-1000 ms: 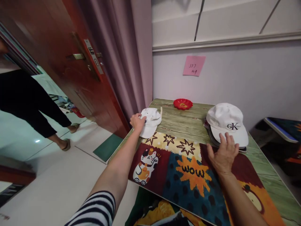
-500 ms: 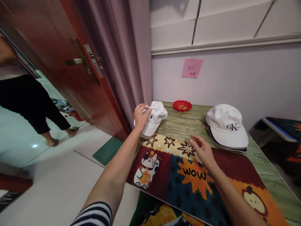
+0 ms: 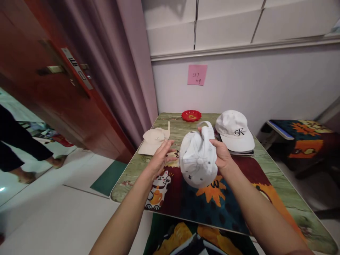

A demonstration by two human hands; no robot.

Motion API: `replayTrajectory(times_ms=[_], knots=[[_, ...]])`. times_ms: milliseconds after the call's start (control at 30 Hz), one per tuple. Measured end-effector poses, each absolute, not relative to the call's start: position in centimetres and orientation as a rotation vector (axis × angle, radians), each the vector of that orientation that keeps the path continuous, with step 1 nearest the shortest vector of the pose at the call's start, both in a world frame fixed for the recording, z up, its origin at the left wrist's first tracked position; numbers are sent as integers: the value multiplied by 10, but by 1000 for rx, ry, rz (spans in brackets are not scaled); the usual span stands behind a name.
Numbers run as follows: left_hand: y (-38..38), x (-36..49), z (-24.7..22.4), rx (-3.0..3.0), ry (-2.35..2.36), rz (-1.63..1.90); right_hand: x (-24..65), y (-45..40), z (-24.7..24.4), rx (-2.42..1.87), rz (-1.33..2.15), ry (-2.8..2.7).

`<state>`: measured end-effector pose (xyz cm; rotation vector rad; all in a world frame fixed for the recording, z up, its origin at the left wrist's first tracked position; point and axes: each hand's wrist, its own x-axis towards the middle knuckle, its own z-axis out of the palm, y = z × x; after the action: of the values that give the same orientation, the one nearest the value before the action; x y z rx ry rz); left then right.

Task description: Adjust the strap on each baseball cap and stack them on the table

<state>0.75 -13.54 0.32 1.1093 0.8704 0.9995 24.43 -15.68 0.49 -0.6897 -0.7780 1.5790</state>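
A white baseball cap [image 3: 198, 161] hangs tilted above the mat, its crown toward me and its strap at the top. My right hand [image 3: 222, 154] grips it by the back edge near the strap. To the cap's left, my left hand [image 3: 160, 159] is open with fingers apart, touching nothing that I can make out. Just beyond that hand lies a beige cap [image 3: 152, 141] with its strap end sticking up. Under both hands spreads a colourful mat [image 3: 183, 198] with a cat figure and an orange burst, partly covered by the held cap.
On the wooden-patterned table [image 3: 127, 177], a white cap with black letters [image 3: 233, 129] rests on darker caps at the right. A red scalloped dish [image 3: 191, 115] sits at the back. A door [image 3: 53, 106] and a person's legs [image 3: 23, 145] are at the left.
The white cap has left the table's left side and is now in my right hand over the mat. My left hand has let go of it. The beige cap is now exposed. The view has shifted right.
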Motion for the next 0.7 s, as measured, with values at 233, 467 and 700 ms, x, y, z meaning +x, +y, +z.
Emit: replayTrajectory(times_ms=[233, 467, 700], knots=[[-122, 30, 16, 1230, 775, 690, 244, -172, 8, -706, 1642, -883], [-100, 57, 55, 1300, 695, 932, 266, -145, 30, -895, 1117, -962], [-89, 46, 29, 1461, 717, 1105, 290, -162, 24, -1008, 838, -1144]])
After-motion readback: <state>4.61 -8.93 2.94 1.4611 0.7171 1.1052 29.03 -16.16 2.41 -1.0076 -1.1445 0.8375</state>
